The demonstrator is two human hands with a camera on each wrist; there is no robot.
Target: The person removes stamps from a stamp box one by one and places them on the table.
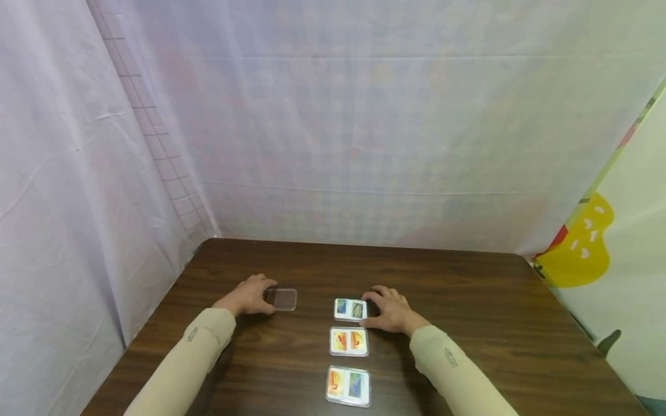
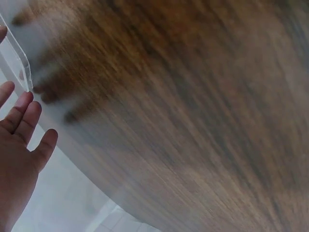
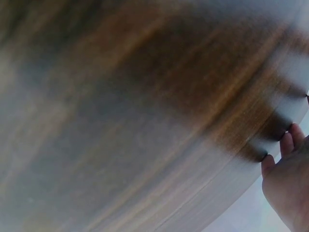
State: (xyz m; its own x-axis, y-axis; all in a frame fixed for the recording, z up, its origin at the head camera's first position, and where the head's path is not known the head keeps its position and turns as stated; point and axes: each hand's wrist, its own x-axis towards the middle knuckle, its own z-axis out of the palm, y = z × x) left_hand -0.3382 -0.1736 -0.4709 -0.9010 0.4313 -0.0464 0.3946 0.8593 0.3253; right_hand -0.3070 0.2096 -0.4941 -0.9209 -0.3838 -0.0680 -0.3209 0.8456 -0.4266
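Observation:
On the brown table, my left hand (image 1: 251, 296) has its thumb and forefinger at the two long edges of a clear plastic case (image 1: 285, 299), gripping its left end. In the left wrist view the fingertips meet the clear rim of this case (image 2: 26, 72). My right hand (image 1: 391, 311) spans the right end of a clear-cased picture card (image 1: 350, 309) with blue and green pictures, thumb at the near edge and forefinger at the far edge. Most of that hand is out of the right wrist view, where only some fingers (image 3: 286, 142) show, above the wood.
Nearer me, in a column below the held card, lie a cased card with two orange pictures (image 1: 348, 341) and a cased card with one orange and one blue-green picture (image 1: 348, 386). White curtains (image 1: 364, 144) hang behind and beside the table (image 1: 478, 323).

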